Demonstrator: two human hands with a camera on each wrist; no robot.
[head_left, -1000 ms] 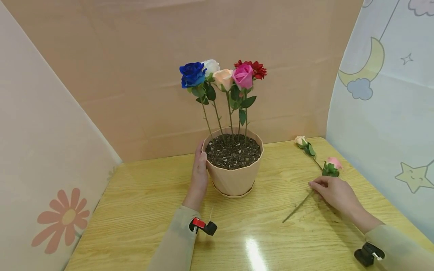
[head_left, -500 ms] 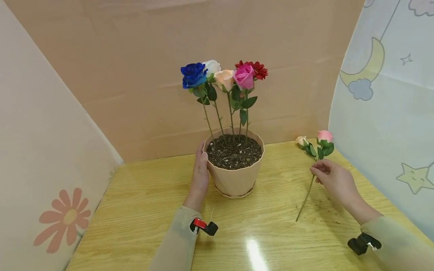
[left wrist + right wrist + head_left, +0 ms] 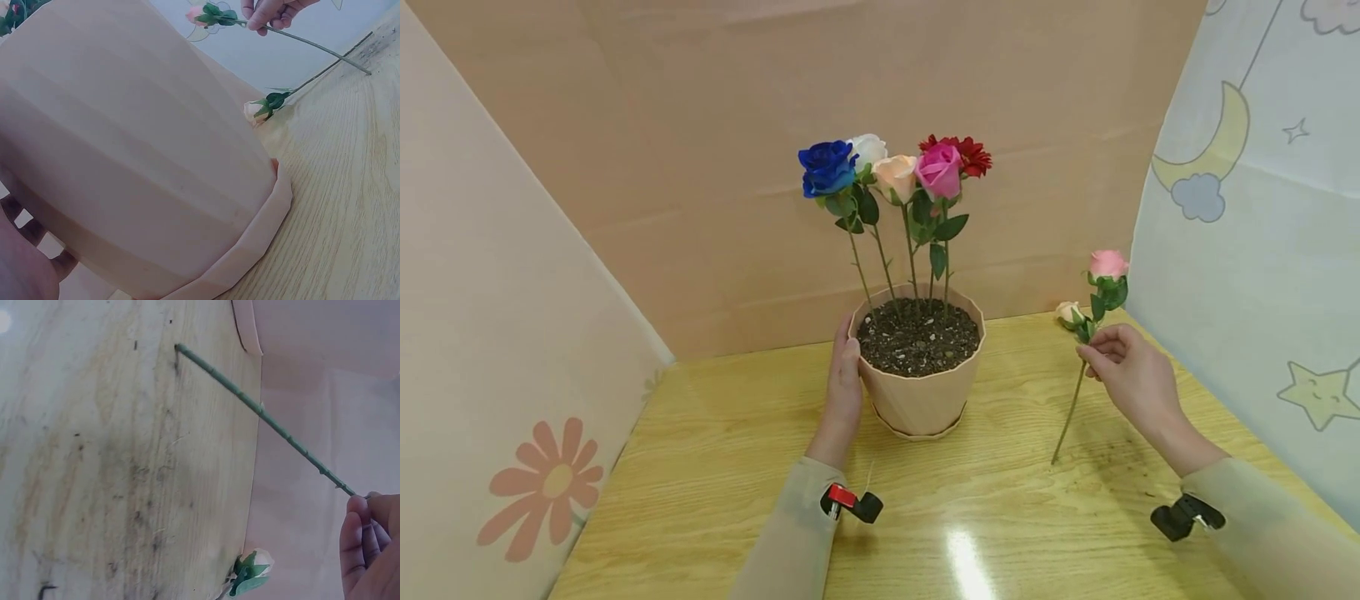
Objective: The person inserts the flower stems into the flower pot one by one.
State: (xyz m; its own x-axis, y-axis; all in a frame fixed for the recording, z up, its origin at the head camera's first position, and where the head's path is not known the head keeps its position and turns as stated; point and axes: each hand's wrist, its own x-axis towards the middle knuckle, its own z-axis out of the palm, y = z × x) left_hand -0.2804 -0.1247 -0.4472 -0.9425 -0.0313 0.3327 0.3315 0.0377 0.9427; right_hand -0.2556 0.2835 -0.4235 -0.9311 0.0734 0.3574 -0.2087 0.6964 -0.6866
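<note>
My right hand (image 3: pixel 1131 371) pinches the green stem of a pink rose (image 3: pixel 1108 264) between thumb and fingers. The rose stands nearly upright, its bloom above the hand and its bare stem (image 3: pixel 262 412) slanting down to a tip close over the table. My left hand (image 3: pixel 842 387) rests against the left side of a beige flower pot (image 3: pixel 917 400), with the fingers spread along its wall in the left wrist view. Dark soil (image 3: pixel 917 342) fills the pot. In it stand a blue rose (image 3: pixel 827 169), a white rose (image 3: pixel 868 150), a peach rose (image 3: pixel 896 176), a magenta rose (image 3: pixel 939 169) and a red daisy-like flower (image 3: pixel 973 157).
A cream rose (image 3: pixel 257 111) lies on the wooden table (image 3: pixel 722 467) at the right rear, partly behind my right hand in the head view. The pot sits in a saucer (image 3: pixel 250 247). Dark crumbs (image 3: pixel 140 519) dot the tabletop. Fabric walls (image 3: pixel 700 167) enclose the back and sides.
My right hand has lifted the pink rose up and tilted it from lying slanted to nearly upright, moving slightly left and away. The left hand and pot have stayed in place.
</note>
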